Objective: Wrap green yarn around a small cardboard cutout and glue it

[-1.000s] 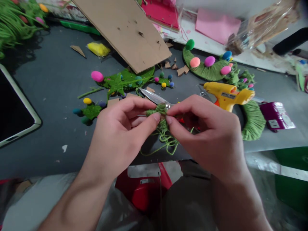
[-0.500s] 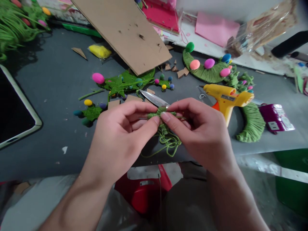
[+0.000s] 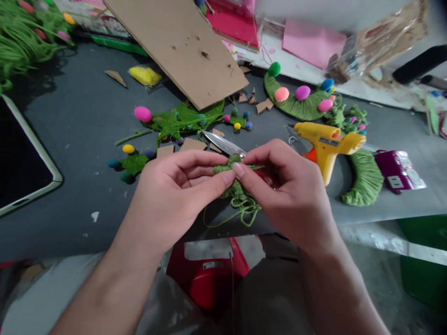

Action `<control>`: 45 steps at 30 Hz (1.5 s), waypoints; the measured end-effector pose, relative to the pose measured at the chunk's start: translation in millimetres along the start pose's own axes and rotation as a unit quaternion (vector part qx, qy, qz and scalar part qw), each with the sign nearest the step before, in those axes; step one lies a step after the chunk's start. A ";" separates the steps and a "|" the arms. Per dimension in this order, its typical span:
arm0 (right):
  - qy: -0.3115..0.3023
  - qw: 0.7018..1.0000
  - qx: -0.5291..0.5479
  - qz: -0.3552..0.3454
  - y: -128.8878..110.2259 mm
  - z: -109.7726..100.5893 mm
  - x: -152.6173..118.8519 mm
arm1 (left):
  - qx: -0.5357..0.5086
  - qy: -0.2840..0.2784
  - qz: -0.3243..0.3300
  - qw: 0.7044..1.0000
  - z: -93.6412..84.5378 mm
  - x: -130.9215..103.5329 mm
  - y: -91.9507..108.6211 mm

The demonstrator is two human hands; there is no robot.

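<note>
Between both hands, over the table's near edge, is a small piece wrapped in green yarn (image 3: 237, 187), partly hidden by my fingers. My left hand (image 3: 178, 195) pinches its left side between thumb and fingers. My right hand (image 3: 288, 195) pinches it from the right, the two thumb tips nearly touching. Loose green yarn (image 3: 244, 211) hangs in loops below it. Just beyond my fingertips lie scissors (image 3: 221, 143), blades pointing away to the left; their handles are mostly covered by my right hand.
A yellow glue gun (image 3: 328, 142) stands right of my hands, beside a yarn-wrapped crescent (image 3: 366, 181) and a purple box (image 3: 400, 171). Behind lie cardboard (image 3: 181, 51), a crescent with coloured balls (image 3: 296, 100) and small green stars (image 3: 134, 164). A tablet (image 3: 24, 158) lies left.
My right hand has shifted slightly left and its fingers have moved on the yarn piece. My left hand keeps its pinch almost unmoved. The table's things lie as before.
</note>
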State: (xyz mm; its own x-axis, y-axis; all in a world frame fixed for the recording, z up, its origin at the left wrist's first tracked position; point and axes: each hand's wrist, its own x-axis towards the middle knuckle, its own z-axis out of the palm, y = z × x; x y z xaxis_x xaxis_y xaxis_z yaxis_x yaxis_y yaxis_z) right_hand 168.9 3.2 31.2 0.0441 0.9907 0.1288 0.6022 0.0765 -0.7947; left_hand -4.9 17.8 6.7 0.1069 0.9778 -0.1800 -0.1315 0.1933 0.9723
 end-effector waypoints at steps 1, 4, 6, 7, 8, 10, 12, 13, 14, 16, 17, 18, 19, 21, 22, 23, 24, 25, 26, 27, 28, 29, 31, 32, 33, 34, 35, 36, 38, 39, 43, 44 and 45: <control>-0.008 1.000 0.014 0.010 0.2 -1.5 0.3 | -0.002 -0.003 0.003 1.000 -0.2 -0.4 0.0; -0.044 0.995 0.078 0.052 -0.1 -6.7 1.8 | 0.009 -0.005 0.017 1.000 0.7 -1.7 0.3; -0.059 0.989 0.119 0.067 -1.0 -9.8 3.0 | 0.017 0.006 0.030 0.999 2.6 -1.8 0.7; -0.063 0.987 0.133 0.069 -1.6 -11.0 3.6 | 0.020 0.014 0.036 0.999 3.7 -1.6 0.8; -0.065 0.986 0.141 0.069 -2.2 -12.0 3.9 | 0.021 0.021 0.039 0.999 4.8 -1.2 0.9; -0.068 0.986 0.138 0.068 -3.1 -12.8 3.9 | 0.022 0.029 0.041 0.999 6.7 -0.4 1.0; -0.061 0.989 0.118 0.067 -3.0 -11.6 2.9 | 0.023 0.029 0.040 0.999 7.8 0.0 1.1; -0.054 0.991 0.107 0.066 -2.6 -10.4 2.2 | 0.021 0.028 0.040 0.999 8.1 -0.2 1.3; -0.047 0.992 0.096 0.063 -2.0 -8.9 1.3 | 0.018 0.026 0.043 0.999 8.3 -0.4 1.4; -0.034 0.995 0.074 0.055 -1.0 -5.8 -0.3 | 0.014 0.021 0.046 0.999 8.3 -1.1 1.5; -0.029 0.997 0.060 0.050 -0.7 -4.5 -1.0 | 0.016 0.019 0.046 0.999 8.1 -1.3 1.4; -0.024 0.998 0.045 0.042 -0.7 -3.3 -1.4 | 0.019 0.019 0.045 0.999 7.8 -1.4 1.1; -0.020 0.999 0.029 0.033 -1.0 -2.4 -1.8 | 0.022 0.019 0.041 0.999 7.5 -1.3 0.7; -0.014 1.000 0.002 0.013 -1.9 -1.4 -2.2 | 0.021 0.022 0.034 0.999 6.5 -0.6 -0.2; -0.015 1.000 -0.006 0.005 -2.6 -1.2 -2.2 | 0.017 0.022 0.031 0.999 5.9 -0.1 -0.5; -0.017 1.000 -0.010 0.002 -3.2 -1.2 -2.2 | 0.015 0.020 0.029 0.999 5.4 0.3 -0.6; -0.020 1.000 -0.009 0.004 -3.8 -1.6 -2.0 | 0.015 0.018 0.029 0.999 4.9 0.6 -0.5; -0.026 1.000 -0.002 0.010 -4.5 -2.2 -1.8 | 0.019 0.018 0.030 0.999 4.5 0.8 -0.2; -0.034 0.999 0.009 0.018 -5.1 -3.2 -1.5 | 0.027 0.019 0.031 0.999 4.3 0.8 0.3; -0.044 0.998 0.022 0.027 -5.9 -4.4 -1.1 | 0.037 0.024 0.034 0.998 4.3 0.6 0.9; -0.053 0.997 0.034 0.036 -6.6 -5.8 -0.6 | 0.046 0.031 0.037 0.998 4.5 0.4 1.6; -0.062 0.996 0.042 0.044 -7.3 -7.2 -0.1 | 0.054 0.038 0.041 0.997 4.9 0.1 2.2; -0.071 0.995 0.049 0.057 -8.4 -9.3 0.7 | 0.065 0.050 0.051 0.995 6.0 -0.4 3.0; -0.072 0.994 0.050 0.060 -8.6 -9.8 0.8 | 0.066 0.054 0.056 0.995 6.6 -0.6 3.3; -0.070 0.994 0.053 0.060 -8.6 -9.8 0.7 | 0.064 0.054 0.061 0.995 7.1 -0.8 3.4; -0.068 0.994 0.056 0.059 -8.3 -9.5 0.4 | 0.057 0.052 0.065 0.995 7.5 -1.0 3.5; -0.064 0.995 0.058 0.056 -7.8 -8.8 0.0 | 0.048 0.047 0.066 0.996 7.5 -1.3 3.5; -0.060 0.995 0.059 0.052 -7.2 -8.0 -0.4 | 0.037 0.039 0.064 0.996 7.3 -1.6 3.7; -0.053 0.996 0.053 0.045 -6.1 -6.6 -1.1 | 0.021 0.022 0.055 0.998 6.0 -2.3 4.4; -0.051 0.997 0.049 0.043 -5.6 -6.1 -1.3 | 0.020 0.014 0.049 0.998 5.1 -2.6 5.2; -0.048 0.997 0.043 0.043 -4.4 -6.1 -1.8 | 0.063 -0.005 0.027 0.998 2.3 -2.4 9.1; -0.048 0.997 0.044 0.042 -4.2 -6.3 -2.0 | 0.073 -0.006 0.023 0.997 2.1 -1.9 9.7; -0.048 0.997 0.045 0.041 -4.0 -6.4 -2.1 | 0.079 -0.007 0.022 0.997 2.1 -1.4 10.0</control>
State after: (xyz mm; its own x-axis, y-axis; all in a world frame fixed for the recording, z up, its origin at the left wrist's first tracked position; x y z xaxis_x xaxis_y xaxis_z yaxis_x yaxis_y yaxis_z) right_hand 171.5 0.1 37.9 0.0110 0.9999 0.0064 0.5262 -0.0003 -0.8504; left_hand -4.3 18.1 17.0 0.1183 0.9836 -0.1358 0.0201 0.1344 0.9907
